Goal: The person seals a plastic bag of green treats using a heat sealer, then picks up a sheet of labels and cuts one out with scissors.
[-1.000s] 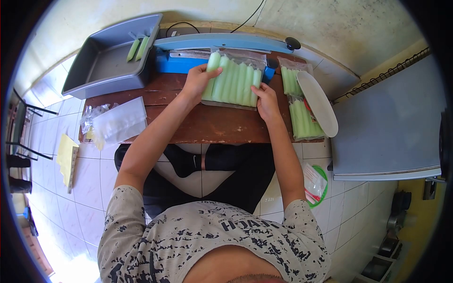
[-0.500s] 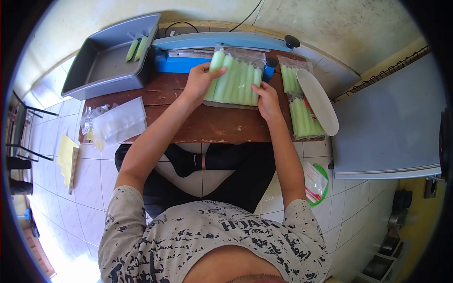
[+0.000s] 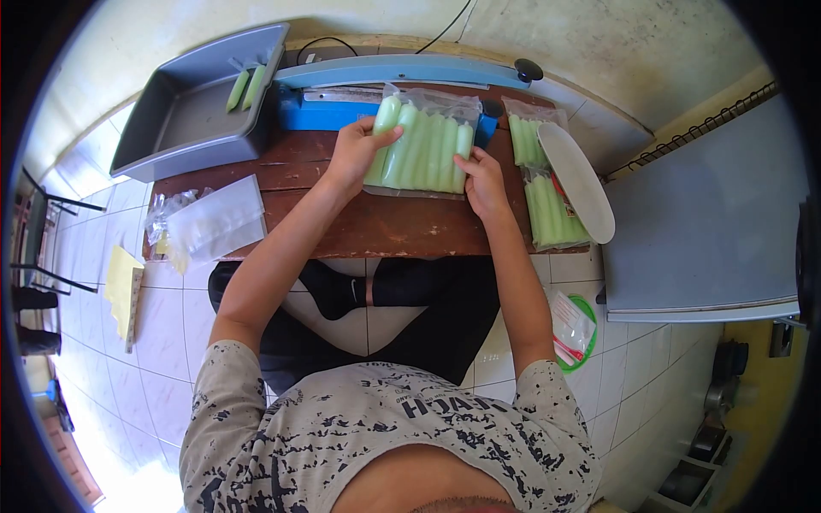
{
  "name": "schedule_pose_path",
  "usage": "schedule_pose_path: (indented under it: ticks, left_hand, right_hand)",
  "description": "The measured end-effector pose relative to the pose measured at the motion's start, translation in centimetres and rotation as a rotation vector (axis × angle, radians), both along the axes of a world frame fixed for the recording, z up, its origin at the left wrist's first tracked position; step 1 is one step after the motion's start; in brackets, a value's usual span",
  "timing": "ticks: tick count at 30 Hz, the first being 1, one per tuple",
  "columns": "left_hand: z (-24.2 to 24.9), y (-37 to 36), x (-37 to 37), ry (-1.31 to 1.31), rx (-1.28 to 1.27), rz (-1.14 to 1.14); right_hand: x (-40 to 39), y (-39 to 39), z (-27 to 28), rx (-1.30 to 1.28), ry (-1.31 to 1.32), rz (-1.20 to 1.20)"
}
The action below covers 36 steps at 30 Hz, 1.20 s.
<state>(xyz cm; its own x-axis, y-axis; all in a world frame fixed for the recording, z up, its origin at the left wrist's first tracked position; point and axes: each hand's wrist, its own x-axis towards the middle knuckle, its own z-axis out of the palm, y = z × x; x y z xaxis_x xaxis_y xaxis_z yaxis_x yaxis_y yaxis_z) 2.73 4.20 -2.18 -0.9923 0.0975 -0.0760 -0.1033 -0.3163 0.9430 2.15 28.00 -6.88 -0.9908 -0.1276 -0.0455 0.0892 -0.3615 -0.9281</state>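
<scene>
Between my two hands is a clear plastic bag of pale green ice pops (image 3: 425,150), its several sticks lined up side by side. My left hand (image 3: 357,154) is closed on the bag's left edge, thumb across the front of a stick. On the right edge, my right hand (image 3: 481,178) pinches the lower part, thumb in front. Behind the bag stands a blue bag sealer (image 3: 321,115) with a long light-blue arm (image 3: 402,72) and black knob; the bag hides part of it.
A grey bin (image 3: 192,111) at left holds two green ice pops (image 3: 246,89). Empty plastic bags (image 3: 218,218) lie on the brown table (image 3: 342,231). At right are filled bags (image 3: 552,209) under a white oval tray (image 3: 581,184), beside a grey fridge (image 3: 701,205).
The bag has shifted very slightly left in my hands, and its leftmost stick leans a little more. Both hands keep their hold.
</scene>
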Motion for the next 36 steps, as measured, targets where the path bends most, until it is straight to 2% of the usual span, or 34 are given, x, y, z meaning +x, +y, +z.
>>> schedule_pose_path:
  ticks: [9, 18, 24, 27, 32, 36]
  left_hand:
    - [-1.4, -1.9, 0.8, 0.037, 0.011, 0.015]
    - [-2.4, -2.9, -0.9, 0.069, 0.193, 0.050]
    - [-1.4, -2.2, -2.4, -0.051, 0.154, 0.105]
    - [-1.3, -2.1, -3.1, -0.024, 0.154, 0.092]
    - [-1.6, -2.1, -4.0, 0.052, 0.127, 0.196]
    - [-1.6, -1.8, -3.8, 0.110, 0.070, 0.247]
  right_hand:
    - [0.6, -1.2, 0.8, 0.078, 0.053, -0.025]
    - [0.1, -1.9, 0.2, 0.111, 0.128, 0.025]
    - [0.3, -2.2, 0.0, 0.088, 0.172, 0.000]
    - [0.3, -2.1, 0.2, 0.062, 0.169, -0.015]
    - [-0.1, -1.7, 0.0, 0.085, 0.186, 0.016]
    - [-0.1, -1.8, 0.8, -0.002, 0.183, 0.003]
